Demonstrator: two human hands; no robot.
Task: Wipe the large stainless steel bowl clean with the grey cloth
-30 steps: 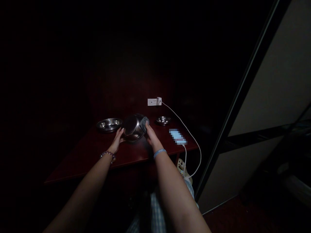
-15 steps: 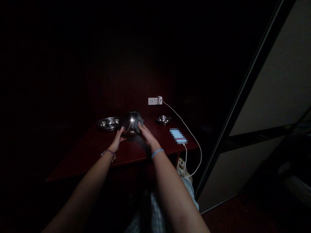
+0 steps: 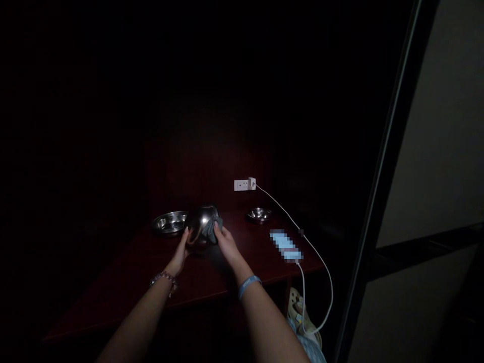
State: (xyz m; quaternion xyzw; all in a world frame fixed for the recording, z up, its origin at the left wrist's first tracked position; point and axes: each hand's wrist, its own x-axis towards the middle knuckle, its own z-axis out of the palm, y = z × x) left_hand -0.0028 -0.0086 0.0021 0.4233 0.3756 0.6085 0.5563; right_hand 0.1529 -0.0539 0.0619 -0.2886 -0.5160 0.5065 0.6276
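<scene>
A shiny metal bowl [image 3: 197, 220] is tilted on its side above the dark red table, its rounded outside towards me. My left hand [image 3: 181, 252] grips the bowl at its lower left, thumb on the outer wall and the other fingers mostly hidden. With my right hand [image 3: 227, 246] I pinch a grey cloth [image 3: 212, 232] and press it against the bowl's right side. A wide, shallow metal dish [image 3: 170, 223] sits just behind and left of the bowl. Further right on the table rests a small metal bowl [image 3: 259, 215].
The red table [image 3: 151, 282] stands against a dark wall. A phone [image 3: 285, 245], blurred out, lies at the right, its white cable [image 3: 321, 252] running to a charger in the wall socket [image 3: 241, 185]. A shoe [image 3: 297, 302] shows below the table edge. A pale panel [image 3: 427, 176] stands far right.
The view has tilted up, so the table and everything on it sit lower in the picture. Both hands still hold the bowl and cloth; the cloth has shifted slightly on the bowl's side.
</scene>
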